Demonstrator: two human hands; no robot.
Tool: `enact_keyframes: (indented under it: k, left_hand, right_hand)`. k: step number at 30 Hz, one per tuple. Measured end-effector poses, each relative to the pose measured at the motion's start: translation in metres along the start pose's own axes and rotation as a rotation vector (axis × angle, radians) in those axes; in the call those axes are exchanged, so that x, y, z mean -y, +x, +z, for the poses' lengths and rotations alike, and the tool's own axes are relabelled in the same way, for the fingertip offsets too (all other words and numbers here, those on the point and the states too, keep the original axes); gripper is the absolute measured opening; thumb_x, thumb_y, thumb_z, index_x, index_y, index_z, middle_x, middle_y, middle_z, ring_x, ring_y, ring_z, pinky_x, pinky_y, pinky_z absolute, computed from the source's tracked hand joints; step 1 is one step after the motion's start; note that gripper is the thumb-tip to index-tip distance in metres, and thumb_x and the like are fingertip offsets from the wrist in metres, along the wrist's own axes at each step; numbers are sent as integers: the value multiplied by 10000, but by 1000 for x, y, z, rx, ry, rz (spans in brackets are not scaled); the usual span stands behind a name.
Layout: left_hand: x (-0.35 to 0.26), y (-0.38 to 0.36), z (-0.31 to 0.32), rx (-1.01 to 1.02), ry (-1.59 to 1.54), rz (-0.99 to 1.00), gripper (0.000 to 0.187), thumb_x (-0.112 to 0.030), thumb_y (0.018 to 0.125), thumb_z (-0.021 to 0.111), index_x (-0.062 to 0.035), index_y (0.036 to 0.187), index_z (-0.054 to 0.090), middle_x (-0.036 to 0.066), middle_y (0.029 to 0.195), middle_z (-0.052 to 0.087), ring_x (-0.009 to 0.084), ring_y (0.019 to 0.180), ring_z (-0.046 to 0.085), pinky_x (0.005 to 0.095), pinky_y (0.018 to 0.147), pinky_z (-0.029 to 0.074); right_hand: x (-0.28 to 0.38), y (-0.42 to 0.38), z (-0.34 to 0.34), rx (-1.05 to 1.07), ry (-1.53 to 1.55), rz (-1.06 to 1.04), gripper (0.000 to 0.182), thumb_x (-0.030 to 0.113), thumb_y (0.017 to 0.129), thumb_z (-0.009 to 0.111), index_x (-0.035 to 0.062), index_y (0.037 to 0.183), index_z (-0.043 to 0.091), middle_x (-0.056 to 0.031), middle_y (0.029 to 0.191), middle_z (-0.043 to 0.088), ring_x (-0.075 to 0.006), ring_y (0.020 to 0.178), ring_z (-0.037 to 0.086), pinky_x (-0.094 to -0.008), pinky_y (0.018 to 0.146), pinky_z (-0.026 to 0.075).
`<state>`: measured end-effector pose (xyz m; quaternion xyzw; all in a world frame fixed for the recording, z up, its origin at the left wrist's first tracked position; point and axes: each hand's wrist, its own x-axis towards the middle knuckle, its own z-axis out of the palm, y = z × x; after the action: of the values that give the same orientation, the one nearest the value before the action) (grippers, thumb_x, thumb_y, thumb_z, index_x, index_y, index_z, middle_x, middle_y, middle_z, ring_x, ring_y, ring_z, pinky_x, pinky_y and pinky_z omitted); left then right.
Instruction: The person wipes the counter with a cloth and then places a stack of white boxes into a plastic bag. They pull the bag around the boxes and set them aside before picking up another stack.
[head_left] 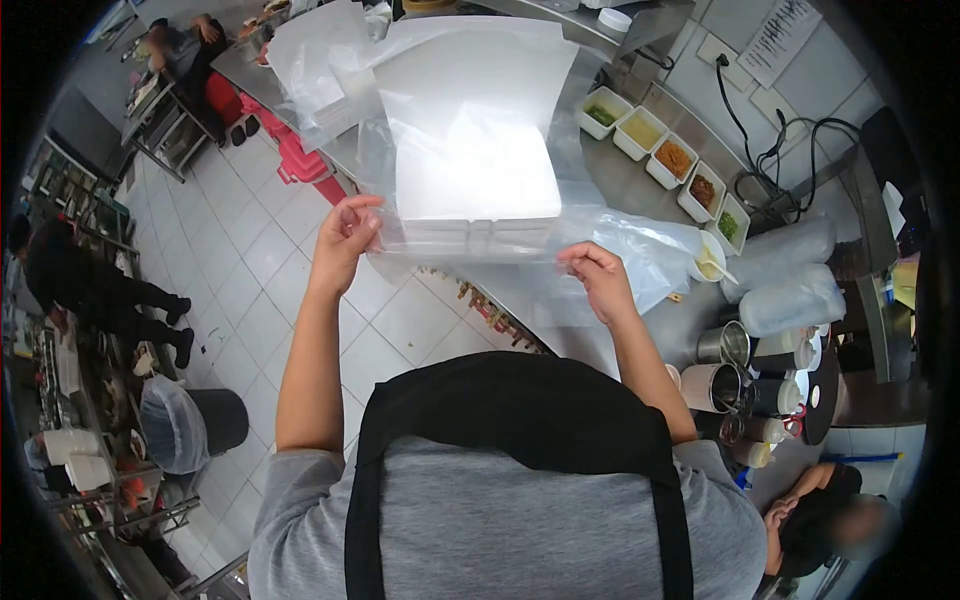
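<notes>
Between my two hands a strip of clear plastic is stretched along the near edge of a white open box. My left hand pinches the left end of this plastic. At the right end, the fingers of my right hand are pressed together on the same plastic. The box's white lid stands raised at the back. More clear plastic sheeting lies around and under the box, on the metal counter. Glare hides the inside of the box.
Small white containers of food line the counter's back right. A bowl with a spoon, plastic-wrapped stacks and metal pots stand at right. A lined bin is on the floor at left. Other people are at far left and lower right.
</notes>
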<state>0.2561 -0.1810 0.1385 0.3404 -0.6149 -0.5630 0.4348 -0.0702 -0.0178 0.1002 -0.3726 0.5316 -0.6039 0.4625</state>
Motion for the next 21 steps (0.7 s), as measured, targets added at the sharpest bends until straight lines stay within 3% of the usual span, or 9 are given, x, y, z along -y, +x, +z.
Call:
enact_keyframes:
  k: [4, 10, 13, 16, 19, 21]
  left_hand:
    - [5, -2, 3, -13, -44, -20, 202, -61, 873, 576, -45, 1074, 580, -30, 829, 520, 44, 664, 483, 188, 584, 418]
    - [8, -2, 3, -24, -39, 1, 192, -34, 870, 555, -41, 1060, 570, -18, 854, 487, 47, 636, 494, 193, 563, 437]
    - [6, -1, 4, -31, -40, 1, 176, -24, 867, 549, -34, 1041, 571, -12, 843, 486, 53, 623, 485, 198, 564, 436]
    - [11, -1, 2, -34, -42, 24, 166, -20, 865, 546, -27, 1029, 570, -8, 836, 487, 59, 610, 479, 204, 569, 436]
    - [14, 0, -1, -41, -22, 16, 159, -28, 868, 546, -25, 1026, 568, -5, 844, 494, 67, 622, 488, 210, 583, 442]
    - [17, 0, -5, -21, 2, 2, 155, -47, 876, 546, -28, 1028, 568, 0, 873, 515, 76, 669, 513, 214, 603, 451]
  right_hand:
    - [-6, -4, 16, -2, 58, -64, 170, -66, 770, 619, 11, 920, 640, -43, 832, 621, -91, 729, 581, -226, 676, 486]
    - [10, -4, 14, 116, -255, -33, 206, -48, 765, 650, 5, 964, 641, -34, 855, 611, -90, 749, 589, -231, 684, 496]
    - [12, -4, 16, 83, -210, -28, 182, -38, 768, 654, 8, 944, 652, -29, 860, 618, -96, 768, 593, -215, 708, 489]
    - [1, 0, -5, 177, -168, -140, 186, -20, 746, 665, 20, 927, 669, -67, 1010, 624, -123, 871, 582, -254, 755, 474]
    - [9, -8, -40, 319, -500, -123, 143, 58, 750, 687, 62, 894, 683, -100, 1188, 551, -156, 1065, 534, -310, 867, 455]
    - [34, -18, -56, 450, -806, -32, 156, 89, 753, 686, 79, 908, 685, -109, 1251, 503, -178, 1107, 505, -328, 896, 429]
